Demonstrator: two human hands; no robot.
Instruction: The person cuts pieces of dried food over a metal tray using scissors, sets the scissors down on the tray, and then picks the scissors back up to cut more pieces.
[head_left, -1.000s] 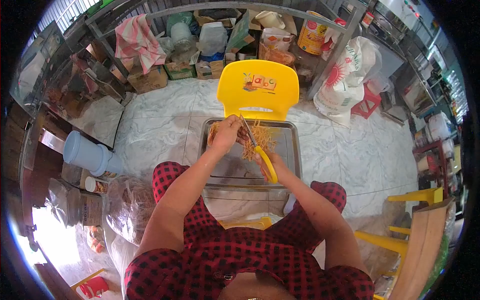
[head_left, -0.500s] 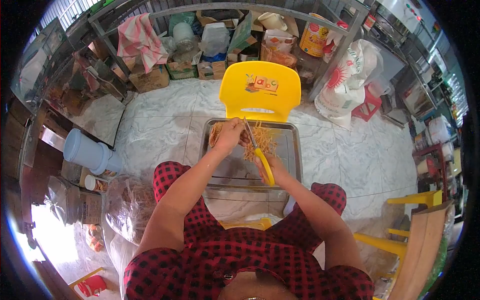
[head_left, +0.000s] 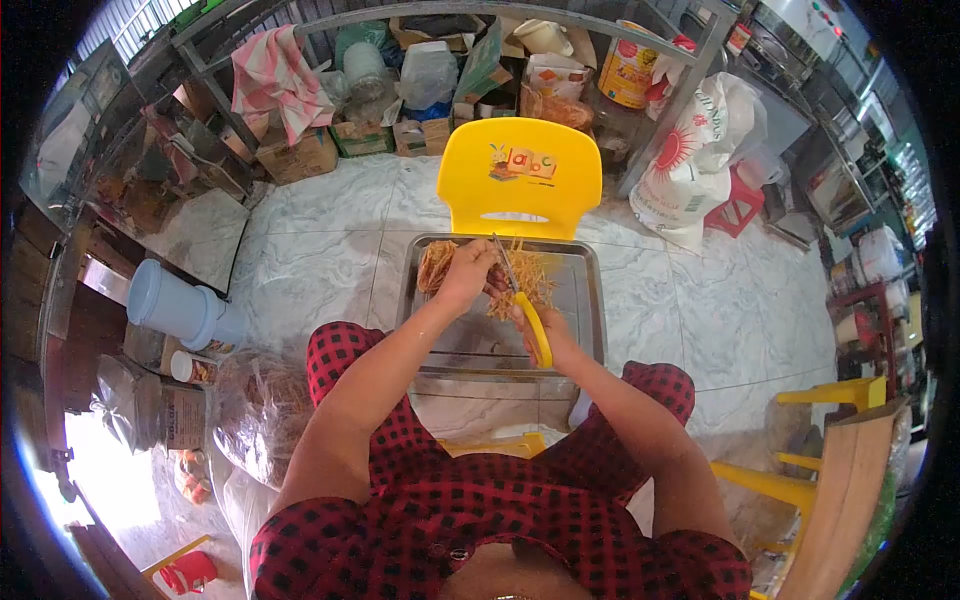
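Note:
A pair of scissors with yellow handles (head_left: 537, 335) is in my right hand (head_left: 553, 328), its blades pointing away from me beside my left fingers. My left hand (head_left: 470, 277) is closed in a pinch on a dark brown dried piece at the blades; its exact kind is unclear. To the right of the blades lies a heap of thin, straw-coloured dried strips (head_left: 534, 272). Larger folded brown dried pieces (head_left: 434, 266) rest left of my left hand. All this is on a metal tray (head_left: 470, 352), partly covered by my hands.
Beyond the tray stands a yellow chair (head_left: 520, 170) against its far edge. Boxes and a yellow tin (head_left: 628, 72) fill the rack behind. A white sack (head_left: 690, 165) stands at right, blue buckets (head_left: 165, 300) at left, and a clear bag (head_left: 262, 415) near my left side.
My left hand has shifted slightly right, showing more of the folded brown pieces. The scissors remain in my right hand, blades near my left fingers.

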